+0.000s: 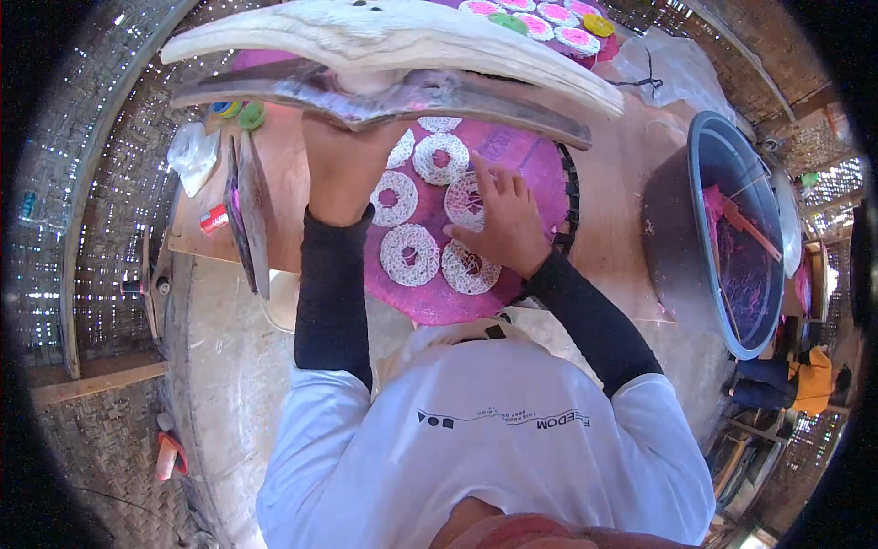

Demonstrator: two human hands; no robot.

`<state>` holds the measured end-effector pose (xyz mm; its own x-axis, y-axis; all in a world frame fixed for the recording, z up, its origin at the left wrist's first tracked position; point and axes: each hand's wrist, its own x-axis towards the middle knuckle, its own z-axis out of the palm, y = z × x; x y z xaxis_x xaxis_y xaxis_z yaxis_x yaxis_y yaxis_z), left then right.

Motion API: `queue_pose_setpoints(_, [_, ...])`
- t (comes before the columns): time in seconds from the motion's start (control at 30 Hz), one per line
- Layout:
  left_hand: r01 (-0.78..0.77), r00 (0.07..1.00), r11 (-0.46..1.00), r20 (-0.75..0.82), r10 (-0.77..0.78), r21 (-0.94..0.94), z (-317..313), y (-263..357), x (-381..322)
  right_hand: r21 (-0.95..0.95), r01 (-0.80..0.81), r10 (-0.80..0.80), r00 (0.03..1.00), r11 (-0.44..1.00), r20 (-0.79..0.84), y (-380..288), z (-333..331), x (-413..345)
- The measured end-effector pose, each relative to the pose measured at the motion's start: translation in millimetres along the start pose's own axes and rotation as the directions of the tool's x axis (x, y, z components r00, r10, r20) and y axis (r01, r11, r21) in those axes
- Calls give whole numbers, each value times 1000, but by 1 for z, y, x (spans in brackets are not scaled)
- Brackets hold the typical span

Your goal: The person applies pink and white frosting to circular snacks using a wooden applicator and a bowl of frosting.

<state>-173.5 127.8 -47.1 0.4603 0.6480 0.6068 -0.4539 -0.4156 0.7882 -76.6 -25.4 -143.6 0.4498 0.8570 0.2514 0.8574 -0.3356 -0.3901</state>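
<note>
My left hand (346,161) is raised at the upper left centre and grips a two-part curved wooden hand press (384,113); its fingers are mostly hidden by the wood. Pale strands show where the two parts meet. My right hand (504,219) is spread over the round pink mat (439,309), with its fingers at a white ring of dough strands (466,195); whether they touch it is unclear. Another ring (470,269) lies partly under this hand. Several more rings, such as one at the left (410,255), lie flat on the mat.
A large tub (703,226) with pink dough and a flat tool stands at the right. Second wooden press (250,206), red packet (214,219) and plastic bag (194,154) lie left. Another mat with pink-and-white rings (538,26) is beyond. A person in orange (811,381) is far right.
</note>
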Motion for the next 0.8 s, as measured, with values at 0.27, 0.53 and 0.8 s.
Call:
queue_pose_setpoints(0.27, [167, 984, 986, -63, -167, -13, -11, 5, -12, -58, -11, 15, 997, 998, 76, 6, 1, 6])
queue_pose_setpoints(0.53, [162, 986, 985, -14, -163, -61, -10, -3, -16, -92, 32, -36, 999, 995, -36, 3, 4, -1])
queue_pose_setpoints(0.8, [234, 972, 971, 15, -234, -37, -8, -3, -19, -27, 19, -18, 999, 999, 35, 1, 5, 4])
